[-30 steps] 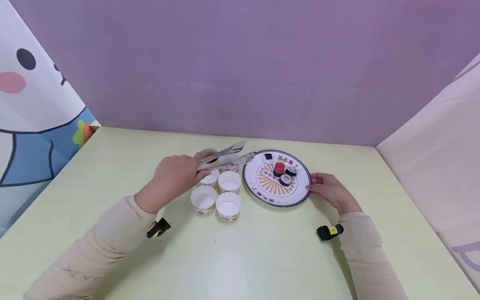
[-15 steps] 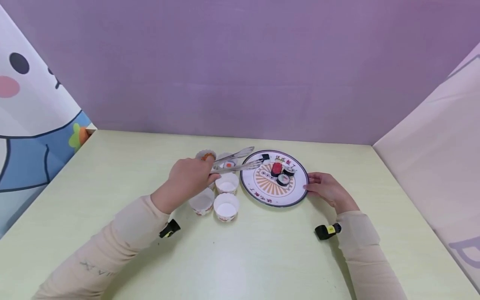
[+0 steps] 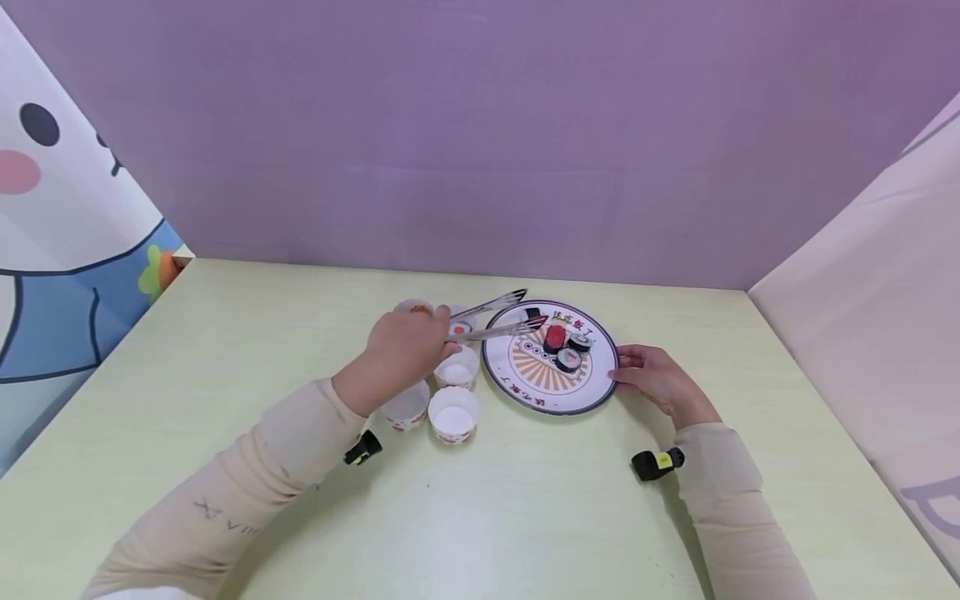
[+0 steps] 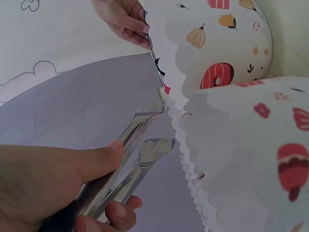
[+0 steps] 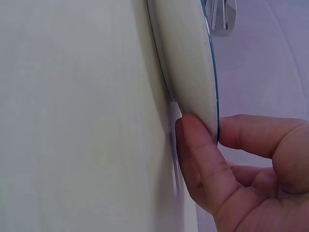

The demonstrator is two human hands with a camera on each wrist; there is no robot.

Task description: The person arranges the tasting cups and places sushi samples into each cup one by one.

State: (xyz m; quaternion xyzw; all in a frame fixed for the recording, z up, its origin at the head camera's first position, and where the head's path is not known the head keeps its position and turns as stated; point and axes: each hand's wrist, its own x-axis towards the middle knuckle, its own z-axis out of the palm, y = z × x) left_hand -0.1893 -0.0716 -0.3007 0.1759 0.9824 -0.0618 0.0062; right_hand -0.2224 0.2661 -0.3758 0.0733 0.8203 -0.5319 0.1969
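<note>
My left hand (image 3: pixel 411 346) grips a pair of metal tongs (image 4: pixel 120 150), its thumb on one arm and fingers on the other. The tongs' arms are spread, their ends at the far left edge of a round white plate (image 3: pixel 597 385) with a dark rim. A white sushi piece with a black band (image 3: pixel 532 314) lies by the tips; whether they touch cannot be told. Beside it on the plate sit a red-topped sushi (image 3: pixel 555 337) and two sushi rolls (image 3: pixel 568 361). With thumb above and fingers below, my right hand (image 5: pixel 251 169) pinches the plate's right rim, which appears slightly raised.
Several patterned paper cups (image 3: pixel 453 433) with scalloped rims cluster left of the plate, beneath and beside the left hand. A roll with an orange centre (image 3: pixel 459 330) sits in one, something orange (image 3: pixel 420 308) in another. A purple wall (image 3: pixel 480 150) stands behind the table.
My left hand and the tongs have moved right, from above the cups to the plate's left edge, near the black-banded piece. The right hand keeps its hold on the rim.
</note>
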